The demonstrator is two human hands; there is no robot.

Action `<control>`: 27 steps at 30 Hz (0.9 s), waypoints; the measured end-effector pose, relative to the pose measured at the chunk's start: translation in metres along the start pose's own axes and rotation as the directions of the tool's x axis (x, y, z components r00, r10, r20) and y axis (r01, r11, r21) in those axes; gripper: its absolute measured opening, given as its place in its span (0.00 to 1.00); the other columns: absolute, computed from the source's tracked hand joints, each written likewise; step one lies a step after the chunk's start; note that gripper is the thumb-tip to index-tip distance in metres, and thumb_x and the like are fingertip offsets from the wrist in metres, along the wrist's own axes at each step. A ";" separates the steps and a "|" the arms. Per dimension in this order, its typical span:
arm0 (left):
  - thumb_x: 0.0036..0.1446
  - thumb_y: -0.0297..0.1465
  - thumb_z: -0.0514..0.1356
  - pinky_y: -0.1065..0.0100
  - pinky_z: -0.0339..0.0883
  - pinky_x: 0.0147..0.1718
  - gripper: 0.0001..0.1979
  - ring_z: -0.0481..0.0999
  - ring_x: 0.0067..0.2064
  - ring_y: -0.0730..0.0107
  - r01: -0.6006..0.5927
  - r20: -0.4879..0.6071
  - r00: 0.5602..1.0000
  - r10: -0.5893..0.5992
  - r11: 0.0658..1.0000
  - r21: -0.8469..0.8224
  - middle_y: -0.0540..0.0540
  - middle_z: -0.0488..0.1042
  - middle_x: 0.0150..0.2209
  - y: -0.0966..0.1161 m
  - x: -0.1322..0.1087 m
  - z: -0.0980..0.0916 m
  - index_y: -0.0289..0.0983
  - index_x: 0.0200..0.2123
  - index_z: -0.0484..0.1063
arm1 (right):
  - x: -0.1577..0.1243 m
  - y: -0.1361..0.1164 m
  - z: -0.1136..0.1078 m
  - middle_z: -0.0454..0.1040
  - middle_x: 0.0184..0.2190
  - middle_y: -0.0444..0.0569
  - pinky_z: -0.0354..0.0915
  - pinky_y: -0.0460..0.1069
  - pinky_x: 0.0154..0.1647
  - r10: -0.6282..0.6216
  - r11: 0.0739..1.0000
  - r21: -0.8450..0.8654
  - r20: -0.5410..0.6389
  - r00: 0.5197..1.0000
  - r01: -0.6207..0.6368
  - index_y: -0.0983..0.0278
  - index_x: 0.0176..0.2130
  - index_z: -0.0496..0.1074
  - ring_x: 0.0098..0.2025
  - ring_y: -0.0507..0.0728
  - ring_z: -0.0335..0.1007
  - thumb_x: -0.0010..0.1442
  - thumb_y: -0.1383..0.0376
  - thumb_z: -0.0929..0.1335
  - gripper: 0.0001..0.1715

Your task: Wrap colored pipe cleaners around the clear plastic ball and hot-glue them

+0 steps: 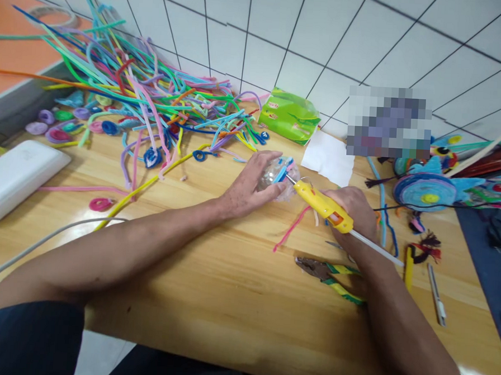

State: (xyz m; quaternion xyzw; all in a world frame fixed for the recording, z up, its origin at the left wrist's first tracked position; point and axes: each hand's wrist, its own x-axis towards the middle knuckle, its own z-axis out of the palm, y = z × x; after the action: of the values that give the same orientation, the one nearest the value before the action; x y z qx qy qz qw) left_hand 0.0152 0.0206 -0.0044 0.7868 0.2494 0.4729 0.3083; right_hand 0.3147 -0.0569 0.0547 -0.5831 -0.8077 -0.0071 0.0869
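Note:
My left hand [255, 179] is closed around a clear, rounded plastic piece [272, 174], perhaps part of a bottle, with blue and pink fuzzy strips on its face. In my right hand [350, 207] is a yellow hot glue gun [323, 205], a white glue stick poking out of its back end. The gun's metal nozzle meets, or nearly meets, the blue strip. Below lies a short pink pipe cleaner [291, 230]. Pliers with green and yellow handles [325, 271] rest beside my right forearm, partly hidden by it.
A heap of coloured pipe cleaners [154, 104] fills the back left. Behind the hands are a green packet [290, 117] and a white paper sheet [330, 158]. At left lies a white power bank-like box [22, 181]; at right, a blue coiled fish [431, 188] and a utility knife [437, 295].

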 end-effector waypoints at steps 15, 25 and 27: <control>0.78 0.50 0.61 0.40 0.68 0.77 0.30 0.73 0.74 0.45 -0.003 -0.002 1.000 0.003 1.000 0.010 0.35 0.73 0.71 -0.002 0.000 0.002 0.44 0.74 0.63 | -0.003 -0.005 -0.001 0.85 0.38 0.59 0.69 0.64 0.53 0.010 1.000 -0.019 0.010 1.000 -0.009 0.57 0.58 0.86 0.45 0.70 0.79 0.75 0.60 0.66 0.22; 0.76 0.52 0.62 0.39 0.69 0.77 0.31 0.74 0.74 0.45 0.028 0.001 1.000 -0.028 1.000 0.010 0.35 0.74 0.71 0.001 0.002 0.002 0.45 0.74 0.64 | -0.001 -0.008 -0.009 0.86 0.38 0.59 0.68 0.63 0.51 0.010 1.000 -0.030 0.078 0.997 -0.008 0.58 0.51 0.88 0.47 0.72 0.81 0.74 0.60 0.66 0.20; 0.76 0.52 0.62 0.39 0.68 0.77 0.32 0.74 0.74 0.44 0.038 0.008 0.999 -0.038 0.999 0.011 0.34 0.74 0.72 0.002 0.002 0.001 0.44 0.74 0.64 | -0.002 -0.011 -0.009 0.86 0.38 0.60 0.67 0.62 0.51 0.008 0.999 -0.041 0.042 0.999 -0.007 0.60 0.51 0.88 0.46 0.71 0.81 0.75 0.60 0.66 0.21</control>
State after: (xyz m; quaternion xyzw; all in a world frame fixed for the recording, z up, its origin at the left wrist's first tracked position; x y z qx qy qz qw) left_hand 0.0167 0.0201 -0.0020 0.7855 0.2655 0.4626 0.3140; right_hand 0.3062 -0.0631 0.0640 -0.5879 -0.8068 -0.0109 0.0580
